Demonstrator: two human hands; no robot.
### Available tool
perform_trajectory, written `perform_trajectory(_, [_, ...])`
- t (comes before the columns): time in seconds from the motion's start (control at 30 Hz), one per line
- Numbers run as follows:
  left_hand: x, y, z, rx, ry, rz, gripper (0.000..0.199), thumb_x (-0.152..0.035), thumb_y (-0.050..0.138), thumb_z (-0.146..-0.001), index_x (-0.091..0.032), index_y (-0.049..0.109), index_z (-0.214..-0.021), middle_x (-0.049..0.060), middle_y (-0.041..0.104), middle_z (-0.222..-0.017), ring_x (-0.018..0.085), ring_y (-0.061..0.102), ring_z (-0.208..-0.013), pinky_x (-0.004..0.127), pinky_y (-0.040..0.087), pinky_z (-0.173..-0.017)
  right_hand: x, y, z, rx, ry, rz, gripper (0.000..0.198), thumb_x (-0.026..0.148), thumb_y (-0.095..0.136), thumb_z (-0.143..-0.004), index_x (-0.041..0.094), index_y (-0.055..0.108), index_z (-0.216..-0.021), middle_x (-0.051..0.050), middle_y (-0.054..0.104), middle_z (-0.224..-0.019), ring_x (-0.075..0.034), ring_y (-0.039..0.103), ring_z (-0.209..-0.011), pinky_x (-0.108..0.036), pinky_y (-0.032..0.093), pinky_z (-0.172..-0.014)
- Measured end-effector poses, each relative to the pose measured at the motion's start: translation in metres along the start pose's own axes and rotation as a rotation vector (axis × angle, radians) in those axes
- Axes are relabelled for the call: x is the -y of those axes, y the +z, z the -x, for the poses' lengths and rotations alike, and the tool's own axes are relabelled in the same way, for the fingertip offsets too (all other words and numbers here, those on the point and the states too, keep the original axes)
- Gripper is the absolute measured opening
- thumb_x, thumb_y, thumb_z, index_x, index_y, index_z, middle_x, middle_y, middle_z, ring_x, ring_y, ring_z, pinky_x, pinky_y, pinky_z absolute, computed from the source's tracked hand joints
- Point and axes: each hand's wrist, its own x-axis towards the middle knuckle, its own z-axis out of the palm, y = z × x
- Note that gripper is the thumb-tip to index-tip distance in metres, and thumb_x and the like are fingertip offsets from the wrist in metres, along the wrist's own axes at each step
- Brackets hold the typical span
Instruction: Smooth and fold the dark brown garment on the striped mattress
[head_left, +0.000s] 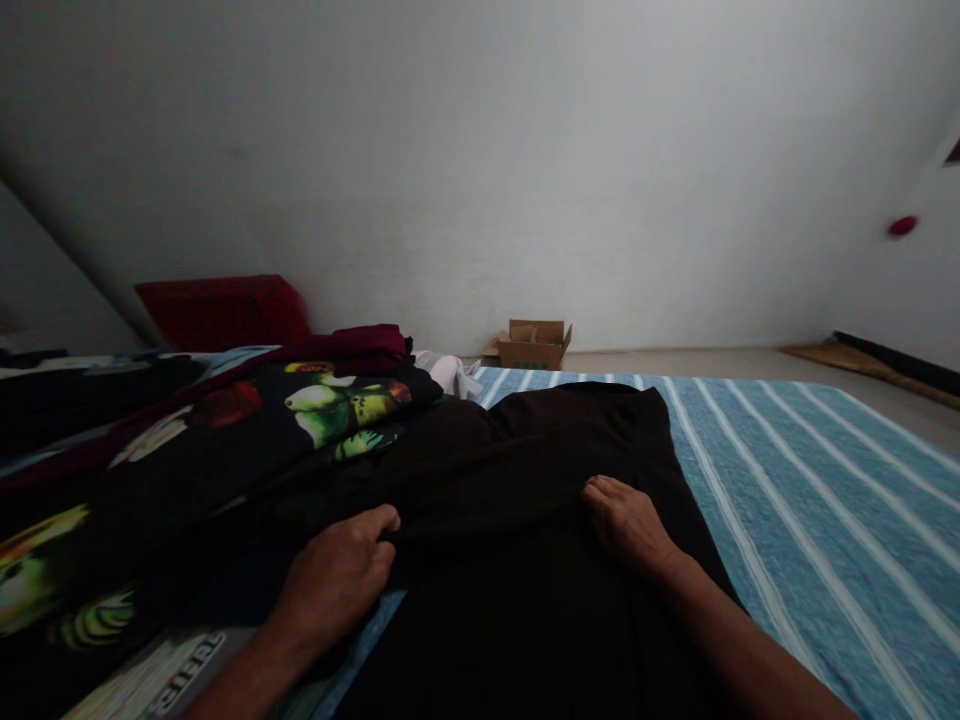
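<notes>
A dark brown-black garment, which looks like a pair of trousers, lies spread on the bed with its waist end away from me. My left hand is closed in a pinch on the left edge of its cloth. Farther right, my right hand is closed on the cloth too, its fingers curled into a fold. The fabric between both hands is slightly wrinkled. Against its left side lies a black garment with a colourful fruit-like print.
More clothes, among them a maroon garment, are piled at the left. A blue-and-white striped sheet covers the bed. Beyond it stand an open cardboard box, a red covered object and a white wall.
</notes>
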Motion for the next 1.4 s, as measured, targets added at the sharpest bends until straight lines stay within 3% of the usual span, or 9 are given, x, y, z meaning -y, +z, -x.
perform_trajectory(0.13, [-0.014,0.006,0.001,0.061,0.054,-0.356,0.037,-0.004,0.034,-0.073,-0.016,0.061,-0.096,0.009,0.066,-0.096,0.024,0.061,-0.088,0.037,0.042,-0.075,0.0,-0.002,0.0,0.019,0.011,-0.002,0.018,0.004,0.043,-0.075,0.018,0.053,-0.077,-0.004,0.057,-0.08,-0.015,0.05,-0.074,-0.024,0.037,-0.064])
perform_trajectory(0.27, [-0.024,0.012,0.007,0.099,0.082,-0.438,0.037,-0.007,0.037,-0.076,-0.014,0.06,-0.105,0.013,0.064,-0.102,0.028,0.059,-0.096,0.043,0.041,-0.081,0.001,-0.004,-0.001,0.033,0.02,0.003,0.019,0.003,0.043,-0.074,0.019,0.053,-0.078,-0.003,0.058,-0.081,-0.015,0.05,-0.075,-0.023,0.037,-0.064])
perform_trajectory(0.43, [-0.04,0.037,0.017,-0.087,0.185,-0.481,0.045,-0.01,0.046,-0.075,-0.013,0.055,-0.119,0.018,0.053,-0.124,0.034,0.042,-0.12,0.052,0.031,-0.096,0.002,-0.006,-0.002,0.039,0.019,-0.004,0.019,0.004,0.042,-0.078,0.019,0.054,-0.077,-0.003,0.058,-0.081,-0.015,0.051,-0.076,-0.023,0.037,-0.066])
perform_trajectory(0.53, [-0.057,0.057,0.012,-0.219,0.34,-0.452,0.048,-0.001,0.042,-0.075,-0.015,0.055,-0.119,0.016,0.053,-0.126,0.031,0.043,-0.12,0.05,0.032,-0.097,0.003,-0.007,-0.002,0.048,0.02,0.001,0.018,0.005,0.042,-0.08,0.019,0.054,-0.076,-0.003,0.058,-0.08,-0.015,0.051,-0.075,-0.023,0.038,-0.065])
perform_trajectory(0.67, [-0.082,0.069,-0.006,-0.278,0.521,-0.396,0.038,-0.003,0.037,-0.082,-0.013,0.057,-0.113,0.015,0.058,-0.116,0.029,0.05,-0.109,0.046,0.039,-0.089,0.002,-0.006,-0.002,0.051,0.015,0.0,0.019,0.004,0.042,-0.079,0.018,0.054,-0.076,-0.003,0.058,-0.081,-0.015,0.051,-0.078,-0.023,0.038,-0.067])
perform_trajectory(0.83, [-0.091,0.053,-0.027,-0.173,0.521,-0.329,0.026,-0.002,0.037,-0.08,-0.013,0.061,-0.081,0.01,0.061,-0.082,0.025,0.055,-0.082,0.038,0.043,-0.072,0.002,-0.006,-0.002,0.053,0.011,-0.013,0.019,0.004,0.042,-0.08,0.018,0.055,-0.076,-0.004,0.059,-0.083,-0.015,0.051,-0.079,-0.023,0.039,-0.066])
perform_trajectory(1.0, [-0.078,0.03,-0.045,-0.063,0.484,-0.279,0.025,-0.009,0.037,-0.083,-0.015,0.061,-0.08,0.009,0.064,-0.082,0.023,0.056,-0.082,0.034,0.042,-0.072,0.002,-0.006,-0.002,0.041,0.005,-0.016,0.018,0.007,0.042,-0.083,0.018,0.054,-0.075,-0.004,0.058,-0.081,-0.015,0.051,-0.078,-0.024,0.039,-0.066])
perform_trajectory(1.2, [-0.069,0.023,-0.062,0.14,0.449,-0.273,0.028,-0.021,0.035,-0.087,-0.018,0.062,-0.081,0.009,0.067,-0.081,0.023,0.063,-0.077,0.031,0.044,-0.064,-0.001,-0.003,-0.002,0.035,-0.009,-0.024,0.019,0.006,0.041,-0.083,0.017,0.055,-0.075,-0.005,0.059,-0.081,-0.016,0.052,-0.078,-0.025,0.041,-0.071])
perform_trajectory(1.4, [-0.071,0.023,-0.06,0.166,0.478,-0.301,0.028,-0.017,0.034,-0.084,-0.018,0.062,-0.081,0.01,0.068,-0.08,0.025,0.065,-0.077,0.034,0.046,-0.065,-0.003,-0.002,-0.001,0.016,-0.016,-0.037,0.02,0.006,0.039,-0.082,0.016,0.056,-0.079,-0.008,0.06,-0.091,-0.018,0.053,-0.087,-0.026,0.043,-0.076])
